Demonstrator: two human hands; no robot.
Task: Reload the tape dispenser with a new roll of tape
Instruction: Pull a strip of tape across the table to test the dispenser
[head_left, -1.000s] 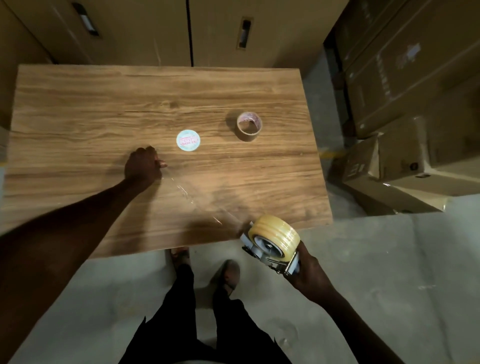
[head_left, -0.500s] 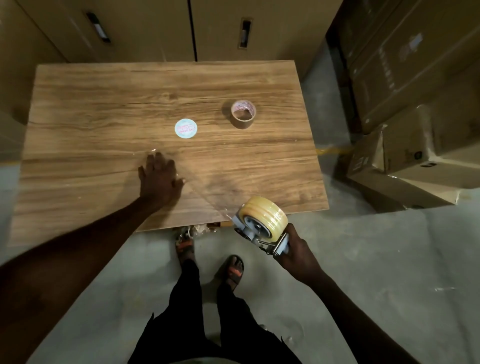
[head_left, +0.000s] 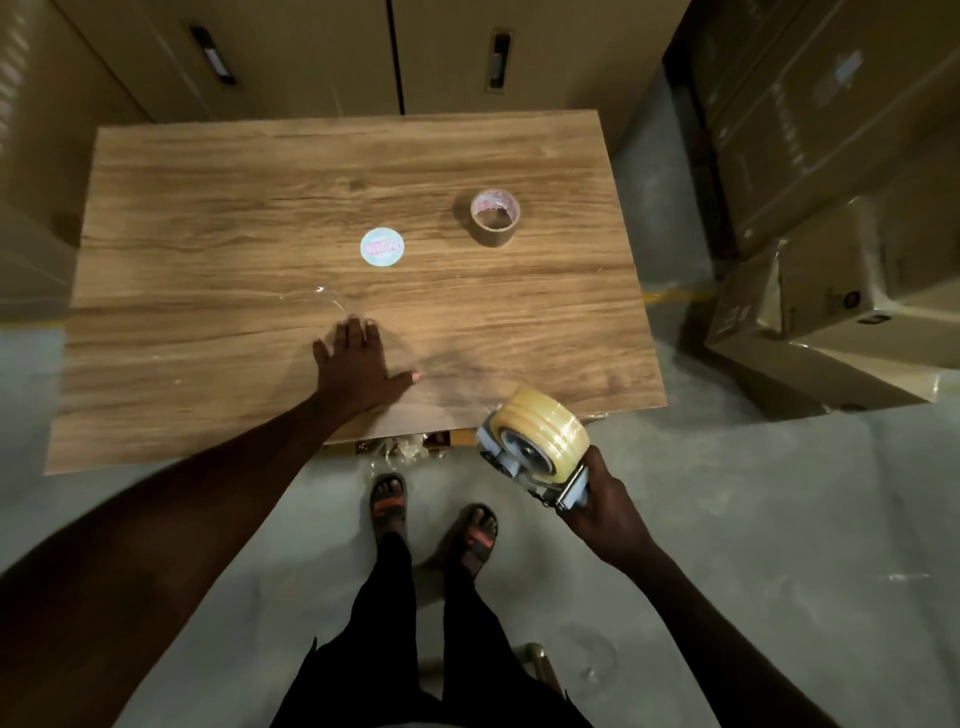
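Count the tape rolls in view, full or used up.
2. A full clear roll sits on the dispenser held in the right hand off the table's near edge. An empty core stands on the table, far right. None seem hidden.

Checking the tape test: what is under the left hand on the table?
The left hand lies flat on the wooden table, apparently pressing clear tape whose shiny end shows beyond the fingers. Whatever lies under the palm is covered.
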